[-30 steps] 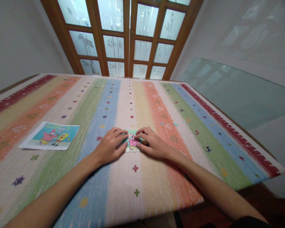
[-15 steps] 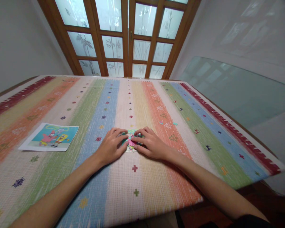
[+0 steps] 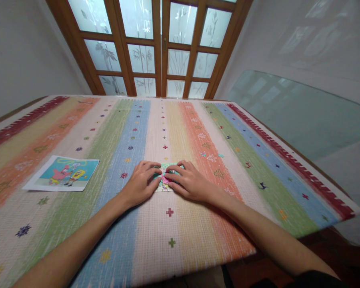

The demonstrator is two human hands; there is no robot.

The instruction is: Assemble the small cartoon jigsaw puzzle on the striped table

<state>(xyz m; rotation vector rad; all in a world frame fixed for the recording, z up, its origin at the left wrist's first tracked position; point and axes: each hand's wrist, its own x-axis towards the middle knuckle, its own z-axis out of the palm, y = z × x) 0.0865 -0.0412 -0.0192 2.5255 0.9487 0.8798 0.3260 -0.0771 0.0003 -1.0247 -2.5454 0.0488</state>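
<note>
Since the earlier frames the right hand (image 3: 188, 184) has slid a little leftward over the small jigsaw puzzle (image 3: 165, 182), closing the gap to the left hand (image 3: 141, 183) until their fingertips nearly meet. Both hands lie palm down with fingers loosely curled and pressed on the puzzle, gripping nothing, at the middle of the frame on the striped tablecloth (image 3: 180, 240). A cartoon reference picture (image 3: 61, 173) lies flat at the left, well apart from the hands.
</note>
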